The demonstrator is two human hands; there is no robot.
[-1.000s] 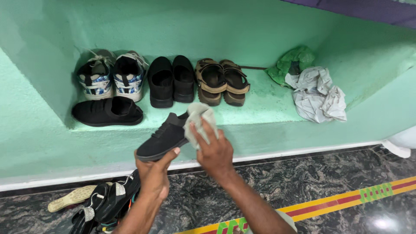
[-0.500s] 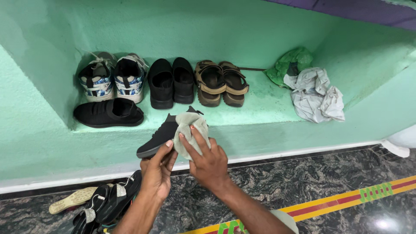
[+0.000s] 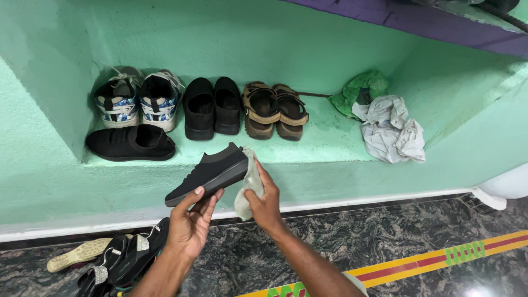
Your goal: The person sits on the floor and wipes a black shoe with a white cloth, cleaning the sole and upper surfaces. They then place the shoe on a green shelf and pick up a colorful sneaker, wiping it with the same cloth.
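Black slip-on shoe (image 3: 209,175) sits in our left hand (image 3: 190,228), fingers curled up under the sole and closed on it, so the shoe hangs tilted in the air just in front of the green ledge (image 3: 330,148), toe low and to the left. Our right hand (image 3: 264,201) pinches a pale grey cloth (image 3: 248,184) against the heel end, thumb and fingers shut on the fabric. To wipe well here, we judge it best to keep the sole braced firmly and press the cloth flat along the heel rim, not bunched. Down at the left on the dark marbled floor (image 3: 385,242) lie strapped sandals (image 3: 124,261) in a loose heap. Further back on the ledge rests the matching black shoe (image 3: 129,143) on its side, then a pair of white and blue sneakers (image 3: 140,98), black shoes (image 3: 213,107), brown sandals (image 3: 275,110), and at the right a crumpled white cloth (image 3: 390,129) beside a green bag (image 3: 363,88).
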